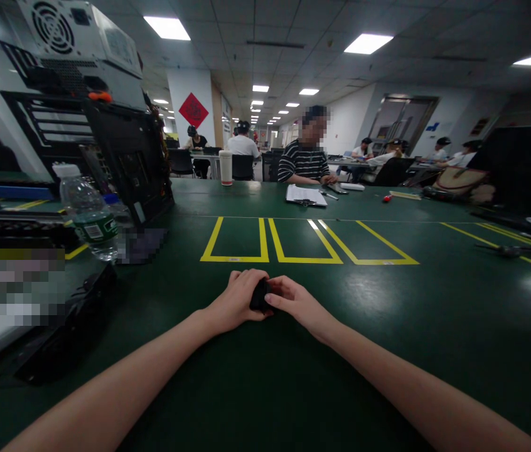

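Between my two hands is a small black object [259,296], mostly covered by fingers, so its kind does not show. My left hand [235,300] is wrapped round it from the left and over the top. My right hand [300,304] comes from the right, its thumb and fingertips pressed on the object's right side. Both hands are low over the green tabletop [256,389], just in front of the yellow tape outlines [235,258].
Left stand a water bottle [89,213] and an opened computer case [128,157] with a power supply [81,44]. Farther back are a white cup [226,168], a clipboard [305,196] and a small red object [386,198]. A person in a striped shirt [300,160] sits opposite.
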